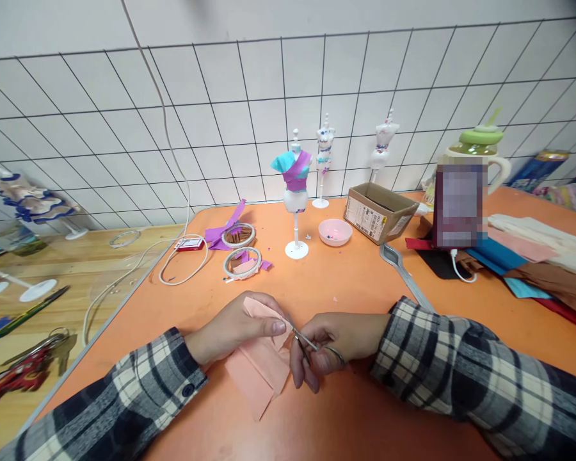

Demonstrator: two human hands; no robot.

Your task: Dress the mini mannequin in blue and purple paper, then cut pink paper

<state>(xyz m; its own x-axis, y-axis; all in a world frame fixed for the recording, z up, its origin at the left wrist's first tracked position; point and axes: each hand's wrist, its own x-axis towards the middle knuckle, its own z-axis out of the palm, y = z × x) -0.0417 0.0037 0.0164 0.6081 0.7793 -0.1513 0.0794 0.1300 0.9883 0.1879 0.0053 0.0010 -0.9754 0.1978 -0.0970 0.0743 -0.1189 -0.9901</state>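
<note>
My left hand (249, 323) pinches a piece of peach crepe paper (256, 371) between thumb and fingers, with the sheet hanging folded below. In my right hand (324, 342) is a small pair of metal scissors (310, 342), my fingers through the handle loops. The scissor tips meet the paper's edge just beside my left thumb. How far the blades are apart is hard to make out. Behind my hands stands a small white mannequin (296, 202) with a purple and turquoise wrap across its chest.
Two tape rolls (242, 262) and purple paper scraps (221, 234) lie at the left. A pink bowl (335, 232), a cardboard box (379, 211), two further mannequins and a propped phone (461, 205) with a cable stand behind. Coloured paper strips (523, 256) lie at the right.
</note>
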